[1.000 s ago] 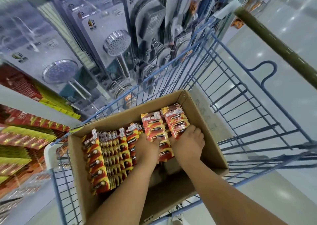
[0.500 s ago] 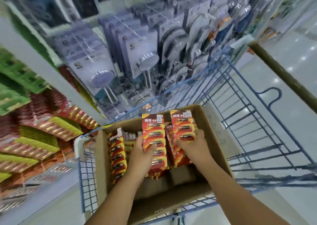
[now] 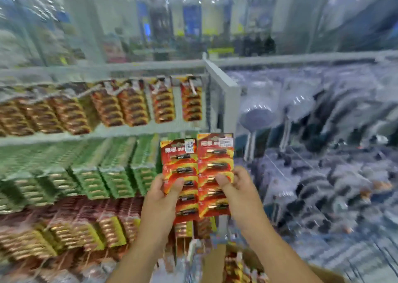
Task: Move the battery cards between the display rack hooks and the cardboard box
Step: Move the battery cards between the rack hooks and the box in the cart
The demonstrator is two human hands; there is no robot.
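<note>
I hold two red-and-yellow battery cards upright side by side in front of the display rack. My left hand (image 3: 163, 196) grips the left battery card (image 3: 179, 159) with the thumb across its front. My right hand (image 3: 239, 188) grips the right battery card (image 3: 215, 153) the same way. The display rack (image 3: 150, 129) behind carries rows of hanging battery cards: orange ones (image 3: 163, 101) on top, green ones (image 3: 116, 170) in the middle, red-and-gold ones (image 3: 86, 228) below. The cardboard box (image 3: 318, 272) shows only at the bottom edge, blurred, with more cards inside.
A white upright post (image 3: 224, 93) divides the battery rack from blister-packed shower heads (image 3: 256, 114) hanging on the right. The blue cart's wires (image 3: 383, 267) are faint at the lower right. The shop background is blurred.
Both hands have lifted a battery card each out of the cardboard box and raised them up in front of the rack. My view has swung up from the cart to the shelves.
</note>
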